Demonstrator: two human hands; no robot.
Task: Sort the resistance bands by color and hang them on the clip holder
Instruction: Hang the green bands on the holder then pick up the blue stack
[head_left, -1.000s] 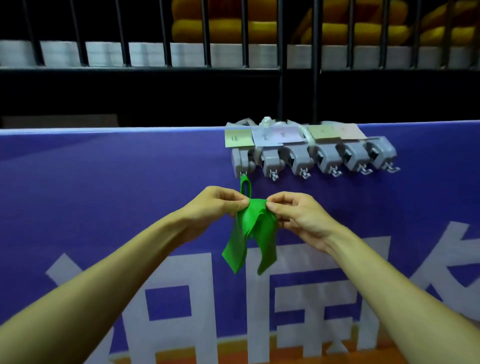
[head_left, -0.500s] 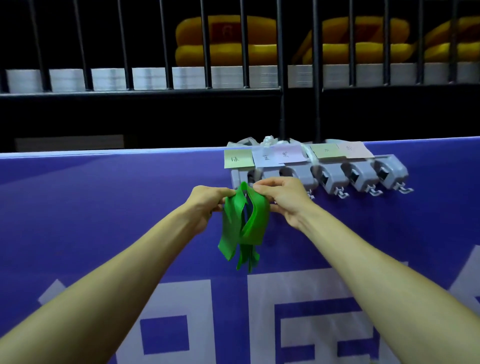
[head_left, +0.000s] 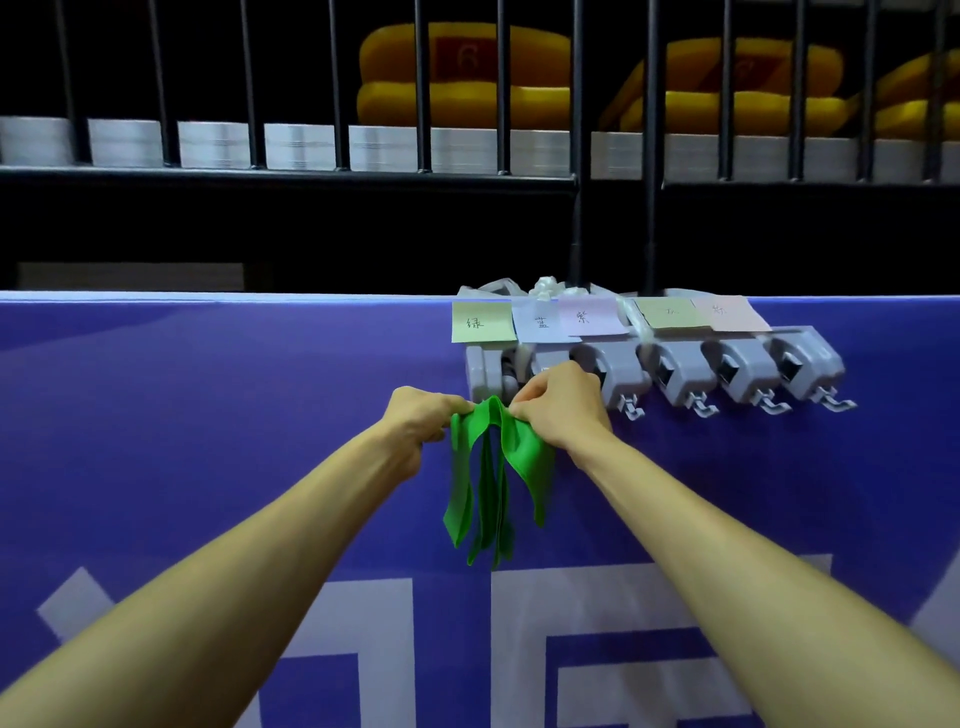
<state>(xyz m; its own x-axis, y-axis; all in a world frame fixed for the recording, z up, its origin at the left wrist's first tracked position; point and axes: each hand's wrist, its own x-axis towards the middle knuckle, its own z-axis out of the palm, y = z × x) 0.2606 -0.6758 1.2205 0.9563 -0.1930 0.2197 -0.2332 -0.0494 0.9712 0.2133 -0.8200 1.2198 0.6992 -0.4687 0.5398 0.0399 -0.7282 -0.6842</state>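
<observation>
Raised toward the clip holder (head_left: 675, 374), a green band (head_left: 467, 467) pinched by left hand (head_left: 421, 421) and right hand (head_left: 561, 405) awaits, seemingly, careful hooking under the green note (head_left: 480, 322).

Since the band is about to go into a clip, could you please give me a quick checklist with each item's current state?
1. The left hand grips the green band: ok.
2. The right hand pinches the band's other fold: ok.
3. Band held just below the leftmost clip, under the green note: ok.
4. Band already caught in that clip: cannot tell; the right hand hides part of it.
5. Three right-side clips on the clip holder carry no band: ok.
6. One band or several in hand: cannot tell.
</observation>
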